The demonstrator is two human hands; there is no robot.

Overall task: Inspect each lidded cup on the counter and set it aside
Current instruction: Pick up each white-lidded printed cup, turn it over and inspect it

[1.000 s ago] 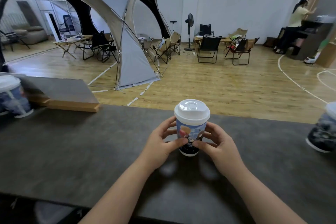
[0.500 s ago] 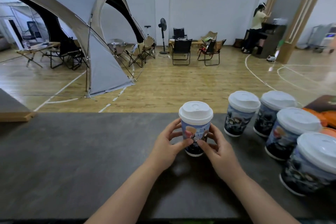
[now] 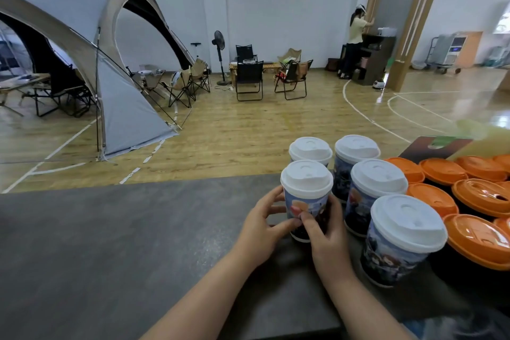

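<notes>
A wide hall with a wood floor and a grey tent point(image 3: 82, 36) at 10 o'clock lies beyond the dark grey counter point(image 3: 110, 243) in front of you. You hold 1 lidded cup point(image 3: 306, 196) upright at the counter's centre. Your left hand point(image 3: 262, 229) and right hand point(image 3: 328, 237) each curl round its lower wall. Whether its base touches the counter, you cannot tell. From 12 to 4 o'clock of it stand 4 more lidded cups point(image 3: 378, 190), close together, with orange-lidded containers point(image 3: 438, 199) further out at 3 o'clock. This looks like the set-aside step. Next, seat the cup beside the group and let go, drawing your right fingers out without nudging the neighbour at 3 o'clock.
</notes>
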